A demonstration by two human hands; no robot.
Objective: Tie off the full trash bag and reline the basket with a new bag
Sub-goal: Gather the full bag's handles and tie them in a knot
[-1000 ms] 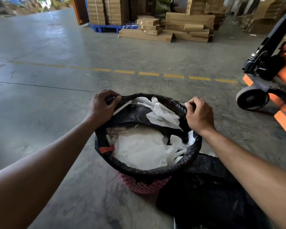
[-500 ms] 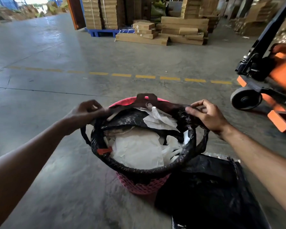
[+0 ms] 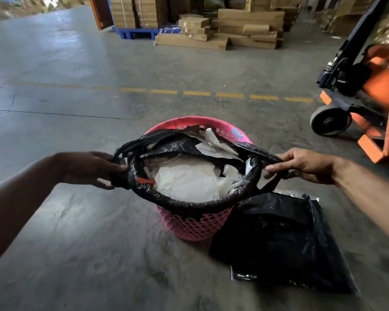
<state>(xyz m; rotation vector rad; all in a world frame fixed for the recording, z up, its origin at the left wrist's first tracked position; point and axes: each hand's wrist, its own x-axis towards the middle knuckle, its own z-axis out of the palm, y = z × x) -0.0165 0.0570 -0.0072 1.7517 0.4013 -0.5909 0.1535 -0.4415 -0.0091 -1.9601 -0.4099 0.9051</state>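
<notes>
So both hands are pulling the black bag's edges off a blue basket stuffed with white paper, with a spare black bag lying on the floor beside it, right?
Nearly: the basket is pink, not blue, as the head view shows. Otherwise yes: the left hand and right hand pull the black bag edges off it, white paper inside, spare black bag beside it on the floor.

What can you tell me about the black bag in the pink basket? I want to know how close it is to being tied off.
The full trash bag is thin, glossy, crinkled black plastic, open and untied, with white paper showing inside. Its far edge is pulled off the pink basket; the near edge is rolled over the rim. The left hand and right hand each pinch a loop at opposite sides, stretching the mouth sideways.
</notes>
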